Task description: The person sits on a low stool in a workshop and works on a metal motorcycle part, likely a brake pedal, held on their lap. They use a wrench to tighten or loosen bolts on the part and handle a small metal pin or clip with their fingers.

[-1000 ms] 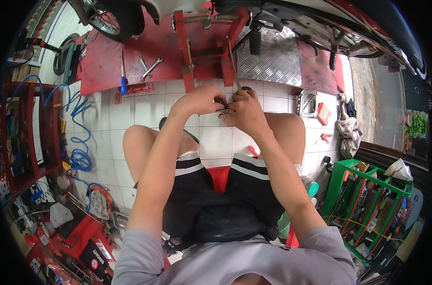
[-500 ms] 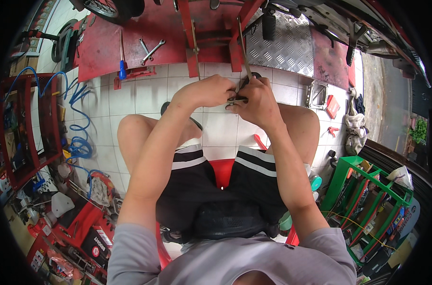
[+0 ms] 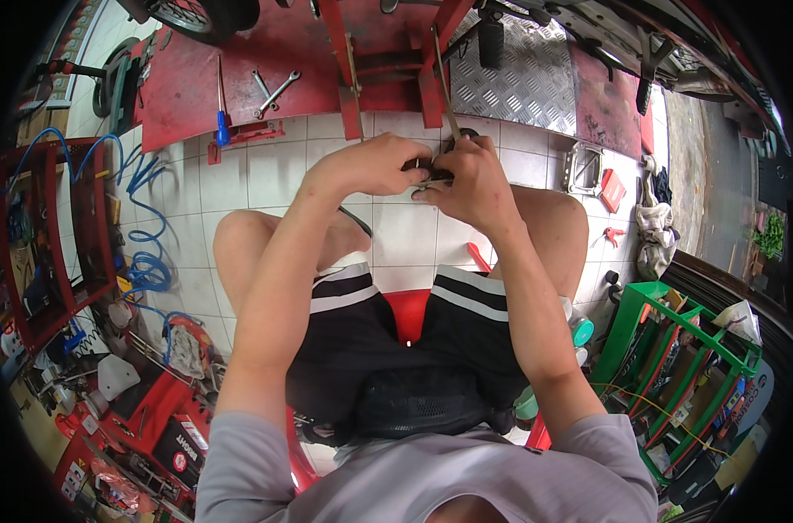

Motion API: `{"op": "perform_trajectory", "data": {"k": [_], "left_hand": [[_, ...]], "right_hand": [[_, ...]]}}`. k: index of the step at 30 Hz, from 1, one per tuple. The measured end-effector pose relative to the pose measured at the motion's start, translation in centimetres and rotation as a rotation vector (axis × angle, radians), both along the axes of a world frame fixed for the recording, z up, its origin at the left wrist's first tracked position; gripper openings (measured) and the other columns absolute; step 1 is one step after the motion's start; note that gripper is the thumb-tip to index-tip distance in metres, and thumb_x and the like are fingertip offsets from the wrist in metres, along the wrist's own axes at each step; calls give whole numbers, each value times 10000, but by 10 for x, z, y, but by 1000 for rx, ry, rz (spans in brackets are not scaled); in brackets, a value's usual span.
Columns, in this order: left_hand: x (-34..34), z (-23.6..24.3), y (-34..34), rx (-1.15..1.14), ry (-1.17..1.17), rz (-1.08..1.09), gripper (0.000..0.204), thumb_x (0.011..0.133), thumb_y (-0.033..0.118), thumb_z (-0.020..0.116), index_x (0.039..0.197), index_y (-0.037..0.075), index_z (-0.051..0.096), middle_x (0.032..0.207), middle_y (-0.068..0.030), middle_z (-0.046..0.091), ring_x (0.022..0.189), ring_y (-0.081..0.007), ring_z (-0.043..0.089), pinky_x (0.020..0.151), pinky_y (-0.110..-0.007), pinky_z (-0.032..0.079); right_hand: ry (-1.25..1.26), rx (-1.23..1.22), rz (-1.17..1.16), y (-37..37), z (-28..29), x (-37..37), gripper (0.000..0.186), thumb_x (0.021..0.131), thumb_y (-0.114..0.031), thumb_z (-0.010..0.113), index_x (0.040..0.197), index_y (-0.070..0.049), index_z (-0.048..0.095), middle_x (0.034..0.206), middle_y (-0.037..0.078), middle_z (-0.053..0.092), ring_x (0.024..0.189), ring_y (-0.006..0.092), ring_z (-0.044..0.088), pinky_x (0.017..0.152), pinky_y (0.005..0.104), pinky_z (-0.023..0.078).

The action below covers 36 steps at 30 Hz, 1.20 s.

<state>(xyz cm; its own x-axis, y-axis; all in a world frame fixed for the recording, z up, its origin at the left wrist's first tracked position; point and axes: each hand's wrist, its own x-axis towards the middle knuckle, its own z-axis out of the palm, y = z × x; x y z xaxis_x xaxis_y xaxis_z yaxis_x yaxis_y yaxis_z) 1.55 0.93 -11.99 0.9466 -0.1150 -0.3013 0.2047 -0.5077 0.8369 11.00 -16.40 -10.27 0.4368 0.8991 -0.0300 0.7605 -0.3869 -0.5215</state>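
Note:
My left hand (image 3: pixel 377 167) is closed at a small dark piece, largely hidden between the fingers. Beside it, my right hand (image 3: pixel 464 181) has its fingers curled on the same cluster, where a thin metal piece shows. A long, flat brass-coloured bar (image 3: pixel 447 100) runs down from a red metal stand (image 3: pixel 430 87) to just behind my right hand; whether I grip it is unclear. Above and to the left, a blue-handled screwdriver (image 3: pixel 223 132) and combination wrenches (image 3: pixel 279 92) lie on a red platform (image 3: pixel 187 70). My black shorts and bare knees are below my hands.
A motorcycle wheel (image 3: pixel 187 22) is above. A coiled blue hose (image 3: pixel 148 270) and red shelving (image 3: pixel 100 213) are left. A diamond-plate sheet (image 3: pixel 514 87), red pliers (image 3: pixel 612 235), a crumpled cloth (image 3: pixel 654 222) and a green rack (image 3: pixel 649 318) are right. White floor tiles (image 3: pixel 265 183) surround me.
The view has shifted since a second ago, so the stand and platform appear higher. My hands appear slightly higher and farther right, still together with curled fingers.

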Motion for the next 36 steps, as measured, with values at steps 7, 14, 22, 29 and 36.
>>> {"op": "perform_trajectory", "data": {"k": [7,14,22,29,36], "left_hand": [[3,4,2,11,114,-21,262,936,244,581,1049,16,644,807,-159,659,684,-285,571,654,-397,447],[5,11,2,33,168,-11,248,933,231,583,1059,29,652,848,-165,670,729,-292,594,684,-399,462],[8,4,1,61,188,-32,269,937,250,586,1081,35,656,830,-163,667,717,-291,585,670,-400,454],[9,7,2,67,168,-58,287,948,273,579,1084,32,656,853,-153,669,736,-278,589,686,-383,465],[1,-4,5,-63,-74,-14,287,936,276,593,1073,35,668,839,-137,677,714,-239,597,670,-373,469]], "right_hand": [[-5,4,6,2,7,-1,337,551,-208,876,779,-18,715,741,121,622,815,304,580,832,391,446],[6,29,5,1,5,0,362,547,-198,878,811,-10,717,760,121,625,809,306,573,827,389,446],[13,-6,-15,2,4,0,348,581,-267,885,801,-50,724,734,109,671,790,294,595,889,384,386],[41,13,-14,3,7,0,356,587,-258,878,805,-46,694,716,85,667,764,278,604,889,384,389],[48,-6,-11,5,11,0,373,576,-270,882,800,-48,683,711,81,656,754,278,600,885,383,394]]}}
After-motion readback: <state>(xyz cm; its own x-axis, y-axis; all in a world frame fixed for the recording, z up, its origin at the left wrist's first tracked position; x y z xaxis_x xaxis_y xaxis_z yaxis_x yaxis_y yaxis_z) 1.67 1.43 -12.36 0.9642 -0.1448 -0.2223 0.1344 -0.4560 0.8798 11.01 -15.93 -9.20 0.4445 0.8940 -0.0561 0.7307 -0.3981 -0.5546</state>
